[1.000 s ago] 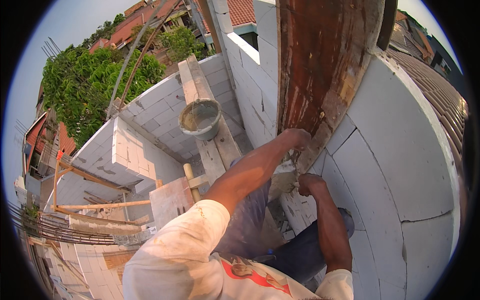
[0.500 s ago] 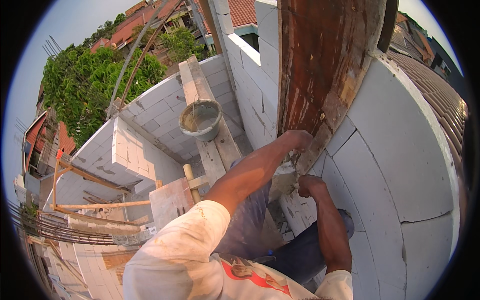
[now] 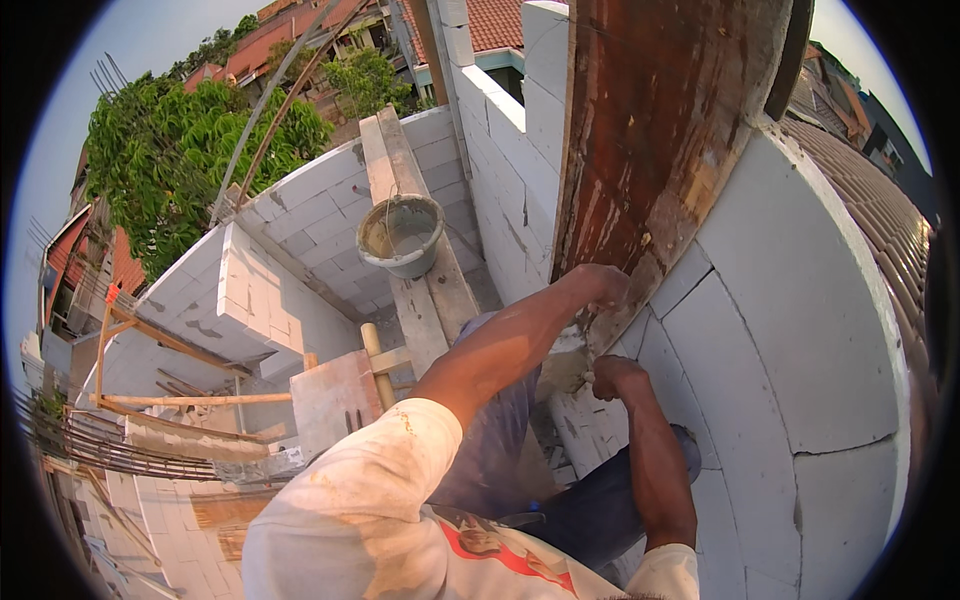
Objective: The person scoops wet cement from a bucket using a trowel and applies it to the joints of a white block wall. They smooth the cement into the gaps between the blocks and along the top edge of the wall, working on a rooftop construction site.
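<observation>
A tall reddish-brown formwork board (image 3: 640, 130), stained and edged with a worn batten (image 3: 680, 215), stands between the block walls. My left hand (image 3: 603, 287) is closed at the board's lower end, its fingertips partly hidden against the wood. Just below, my right hand (image 3: 614, 376) is curled into a fist beside the batten's bottom corner. Whatever is inside either hand is too small or too hidden to name. A rough grey lump of concrete (image 3: 566, 370) lies just left of my right hand.
A mortar bucket (image 3: 402, 238) sits on scaffold planks (image 3: 430, 315) ahead. White block walls (image 3: 800, 310) rise close on my right. A stained square board (image 3: 335, 390) and a bamboo pole (image 3: 375, 365) are at left. Tiled roofs (image 3: 860, 190) lie beyond the right wall.
The view has shifted slightly. Both hands stay at the board's lower end, with the right one turned a little and still closed.
</observation>
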Motion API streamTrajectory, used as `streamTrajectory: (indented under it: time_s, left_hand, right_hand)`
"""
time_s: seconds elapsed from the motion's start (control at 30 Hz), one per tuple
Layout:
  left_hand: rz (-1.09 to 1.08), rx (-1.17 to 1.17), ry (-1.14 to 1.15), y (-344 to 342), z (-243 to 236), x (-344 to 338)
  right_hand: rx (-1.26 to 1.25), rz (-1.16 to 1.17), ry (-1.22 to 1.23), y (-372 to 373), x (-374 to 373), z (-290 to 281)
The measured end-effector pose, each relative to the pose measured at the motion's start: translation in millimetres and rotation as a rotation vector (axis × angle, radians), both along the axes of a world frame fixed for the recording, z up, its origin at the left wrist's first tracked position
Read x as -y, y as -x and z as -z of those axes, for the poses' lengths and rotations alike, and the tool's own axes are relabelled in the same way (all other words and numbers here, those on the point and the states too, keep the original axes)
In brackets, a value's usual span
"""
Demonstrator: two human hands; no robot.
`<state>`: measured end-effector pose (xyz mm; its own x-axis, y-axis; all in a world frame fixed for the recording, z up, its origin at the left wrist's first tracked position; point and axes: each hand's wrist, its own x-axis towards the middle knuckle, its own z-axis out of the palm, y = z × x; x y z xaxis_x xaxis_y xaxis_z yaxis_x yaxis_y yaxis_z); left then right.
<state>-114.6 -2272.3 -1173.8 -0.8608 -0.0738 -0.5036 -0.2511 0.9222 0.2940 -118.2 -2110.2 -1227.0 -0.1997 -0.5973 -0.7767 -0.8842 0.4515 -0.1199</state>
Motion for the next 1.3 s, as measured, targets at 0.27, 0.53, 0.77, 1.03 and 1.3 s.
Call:
streamTrajectory:
  time_s: [0.27, 0.53, 0.77, 1.03, 1.3]
  left_hand:
    - [-0.057, 0.050, -0.136, 5.0, 14.2, 6.4]
    - [0.263, -0.018, 0.129, 8.5, 8.8, 1.0]
    - [0.253, -0.087, 0.169, 16.6, 30.5, 8.3]
    - [0.075, -0.028, 0.118, 17.5, 29.7, 8.0]
    - [-0.010, -0.010, -0.011, 8.6, 23.3, 10.4]
  right_hand:
    - [-0.016, -0.010, -0.005, -2.0, 2.2, 1.6]
    - [-0.010, 0.018, 0.005, 2.9, -2.2, 6.1]
    - [-0.011, 0.018, 0.023, -0.1, -3.5, -4.1]
    - [-0.055, -0.011, -0.002, 5.7, -1.4, 15.1]
    - [-0.024, 0.005, 0.049, -1.3, -1.5, 1.1]
